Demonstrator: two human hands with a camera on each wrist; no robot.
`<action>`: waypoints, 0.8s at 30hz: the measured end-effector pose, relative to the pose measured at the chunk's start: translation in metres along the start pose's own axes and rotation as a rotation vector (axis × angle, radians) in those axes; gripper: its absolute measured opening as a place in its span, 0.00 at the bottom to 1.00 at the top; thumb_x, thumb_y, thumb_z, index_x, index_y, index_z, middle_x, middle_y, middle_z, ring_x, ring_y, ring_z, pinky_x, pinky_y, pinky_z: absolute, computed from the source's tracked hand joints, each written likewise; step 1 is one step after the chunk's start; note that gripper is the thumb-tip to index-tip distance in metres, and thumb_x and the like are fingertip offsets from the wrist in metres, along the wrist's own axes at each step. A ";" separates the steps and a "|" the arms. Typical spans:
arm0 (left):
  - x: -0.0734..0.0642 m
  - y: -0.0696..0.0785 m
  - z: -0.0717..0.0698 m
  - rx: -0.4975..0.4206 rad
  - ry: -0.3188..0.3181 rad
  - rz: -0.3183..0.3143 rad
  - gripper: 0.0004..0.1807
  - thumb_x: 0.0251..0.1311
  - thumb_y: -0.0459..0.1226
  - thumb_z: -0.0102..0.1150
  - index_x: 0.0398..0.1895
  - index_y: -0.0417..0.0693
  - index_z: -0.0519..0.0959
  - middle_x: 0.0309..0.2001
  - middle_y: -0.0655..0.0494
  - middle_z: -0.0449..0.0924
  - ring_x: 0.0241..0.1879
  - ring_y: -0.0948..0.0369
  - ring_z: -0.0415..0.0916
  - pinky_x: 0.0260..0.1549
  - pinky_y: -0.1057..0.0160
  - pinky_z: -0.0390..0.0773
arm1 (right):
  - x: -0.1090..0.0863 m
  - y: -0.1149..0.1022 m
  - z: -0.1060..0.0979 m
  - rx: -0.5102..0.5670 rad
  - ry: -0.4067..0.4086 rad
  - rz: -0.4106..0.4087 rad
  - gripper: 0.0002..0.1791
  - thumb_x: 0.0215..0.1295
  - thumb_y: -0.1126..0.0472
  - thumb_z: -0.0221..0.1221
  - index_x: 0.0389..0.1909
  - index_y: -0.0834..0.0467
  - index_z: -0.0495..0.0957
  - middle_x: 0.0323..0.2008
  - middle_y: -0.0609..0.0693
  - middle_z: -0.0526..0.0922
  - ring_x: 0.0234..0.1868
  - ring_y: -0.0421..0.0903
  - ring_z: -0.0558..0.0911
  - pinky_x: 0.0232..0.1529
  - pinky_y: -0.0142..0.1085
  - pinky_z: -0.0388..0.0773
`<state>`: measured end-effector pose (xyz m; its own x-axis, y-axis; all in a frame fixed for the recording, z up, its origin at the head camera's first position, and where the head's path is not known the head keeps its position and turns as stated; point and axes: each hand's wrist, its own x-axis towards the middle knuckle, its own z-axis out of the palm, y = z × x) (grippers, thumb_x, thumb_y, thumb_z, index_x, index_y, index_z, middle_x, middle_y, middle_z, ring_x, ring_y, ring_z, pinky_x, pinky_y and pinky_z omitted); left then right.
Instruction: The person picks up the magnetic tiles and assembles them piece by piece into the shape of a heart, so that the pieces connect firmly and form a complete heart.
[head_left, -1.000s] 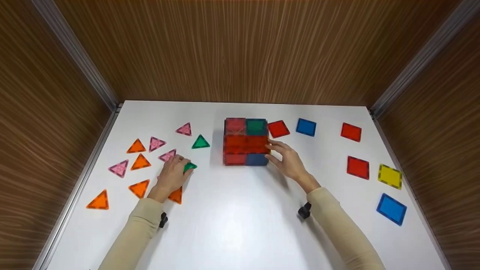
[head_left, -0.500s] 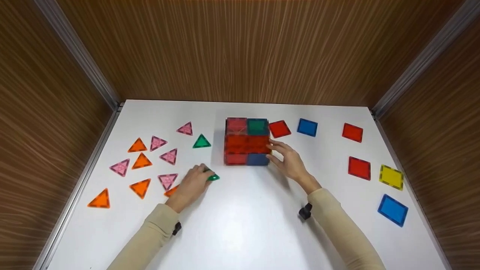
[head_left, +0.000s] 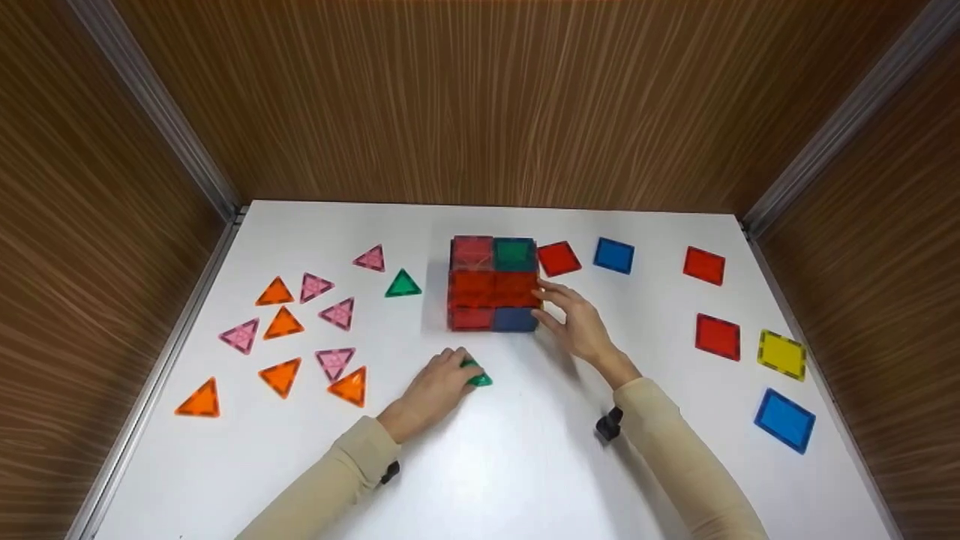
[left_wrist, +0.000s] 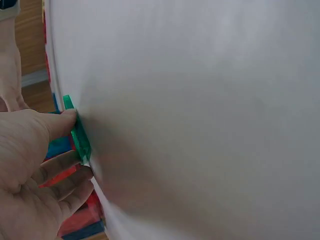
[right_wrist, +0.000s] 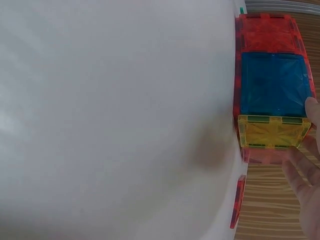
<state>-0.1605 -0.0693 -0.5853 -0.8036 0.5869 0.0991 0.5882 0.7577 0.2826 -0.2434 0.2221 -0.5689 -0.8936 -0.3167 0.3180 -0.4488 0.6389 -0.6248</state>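
My left hand (head_left: 439, 386) pinches a green triangular magnetic tile (head_left: 478, 373) over the white table, in front of a box built of magnetic tiles (head_left: 493, 287). In the left wrist view that green tile (left_wrist: 79, 131) is tilted nearly edge-on between thumb and fingers. The box has red, green and blue faces. My right hand (head_left: 581, 322) holds the box at its right end. In the right wrist view my thumb touches the corner by a blue square tile (right_wrist: 275, 84), and the fingers are bent beside a yellow tile (right_wrist: 272, 134); some fingertip contact is hidden.
Orange triangles (head_left: 281, 376), pink triangles (head_left: 334, 363) and another green triangle (head_left: 403, 284) lie scattered at left. Flat square tiles lie at right: red (head_left: 718, 337), blue (head_left: 784, 421) and yellow (head_left: 781, 355). Wood-grain walls (head_left: 480, 105) enclose the table's back and sides.
The left hand has picked up the green triangle from among the left-hand tiles and carried it right, to in front of the box. The right hand has stayed at the box.
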 end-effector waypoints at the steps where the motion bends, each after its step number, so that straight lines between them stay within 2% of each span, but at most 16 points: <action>1: 0.001 0.001 0.000 -0.002 0.000 0.000 0.14 0.72 0.39 0.65 0.57 0.52 0.86 0.53 0.50 0.80 0.49 0.55 0.76 0.52 0.57 0.82 | 0.000 -0.001 0.000 -0.004 -0.003 0.004 0.21 0.73 0.59 0.66 0.64 0.59 0.83 0.71 0.57 0.79 0.71 0.59 0.80 0.70 0.53 0.77; 4: 0.000 0.001 0.000 -0.047 -0.006 -0.014 0.15 0.72 0.40 0.65 0.59 0.52 0.85 0.56 0.50 0.79 0.51 0.55 0.77 0.55 0.57 0.82 | -0.002 -0.004 0.001 -0.032 0.003 0.000 0.23 0.73 0.58 0.66 0.66 0.58 0.81 0.72 0.56 0.78 0.71 0.58 0.79 0.70 0.53 0.77; 6: -0.005 -0.003 -0.002 -0.096 0.003 -0.020 0.17 0.72 0.40 0.66 0.62 0.50 0.84 0.60 0.49 0.79 0.54 0.54 0.77 0.59 0.55 0.82 | -0.006 -0.009 0.002 -0.073 0.031 -0.048 0.23 0.72 0.58 0.67 0.65 0.58 0.82 0.72 0.57 0.78 0.70 0.58 0.80 0.69 0.54 0.78; 11: -0.031 -0.021 -0.010 -0.195 0.027 -0.083 0.24 0.72 0.43 0.65 0.68 0.46 0.79 0.66 0.45 0.78 0.64 0.49 0.76 0.69 0.48 0.77 | -0.020 -0.026 0.009 -0.220 0.123 -0.297 0.22 0.64 0.61 0.73 0.59 0.58 0.84 0.66 0.58 0.82 0.63 0.56 0.83 0.63 0.53 0.83; 14: -0.051 -0.038 -0.017 -0.208 0.046 -0.170 0.25 0.72 0.44 0.65 0.69 0.47 0.79 0.65 0.47 0.79 0.65 0.49 0.76 0.70 0.46 0.76 | -0.026 -0.038 0.017 -0.273 0.102 -0.404 0.22 0.62 0.60 0.75 0.57 0.57 0.85 0.62 0.56 0.85 0.61 0.54 0.84 0.61 0.50 0.85; 16: -0.064 -0.049 -0.021 -0.190 0.074 -0.216 0.25 0.72 0.44 0.66 0.68 0.47 0.79 0.64 0.47 0.80 0.64 0.49 0.76 0.69 0.46 0.77 | -0.029 -0.046 0.023 -0.284 0.024 -0.416 0.22 0.64 0.58 0.74 0.59 0.55 0.84 0.60 0.54 0.86 0.60 0.52 0.84 0.60 0.48 0.85; 18: -0.075 -0.059 -0.024 -0.156 0.104 -0.253 0.25 0.71 0.44 0.67 0.68 0.47 0.80 0.63 0.47 0.81 0.64 0.49 0.77 0.69 0.46 0.77 | -0.031 -0.052 0.030 -0.276 -0.101 -0.391 0.22 0.68 0.55 0.71 0.62 0.54 0.84 0.61 0.53 0.85 0.61 0.51 0.83 0.61 0.47 0.84; 21: -0.091 -0.072 -0.026 -0.107 0.161 -0.272 0.25 0.68 0.42 0.69 0.66 0.43 0.80 0.61 0.44 0.81 0.61 0.47 0.77 0.68 0.46 0.77 | -0.032 -0.058 0.041 -0.269 -0.314 -0.314 0.25 0.73 0.51 0.67 0.68 0.51 0.80 0.66 0.51 0.83 0.66 0.51 0.80 0.68 0.51 0.80; 24: -0.105 -0.082 -0.026 -0.084 0.220 -0.282 0.25 0.65 0.40 0.73 0.63 0.40 0.81 0.58 0.42 0.80 0.59 0.46 0.76 0.65 0.45 0.78 | -0.032 -0.061 0.051 -0.289 -0.466 -0.253 0.29 0.75 0.47 0.63 0.73 0.50 0.75 0.72 0.51 0.78 0.72 0.53 0.76 0.73 0.56 0.75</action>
<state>-0.1263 -0.2008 -0.5938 -0.9389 0.2757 0.2061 0.3384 0.8495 0.4047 -0.1878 0.1574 -0.5769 -0.6972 -0.7155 0.0447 -0.6861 0.6478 -0.3310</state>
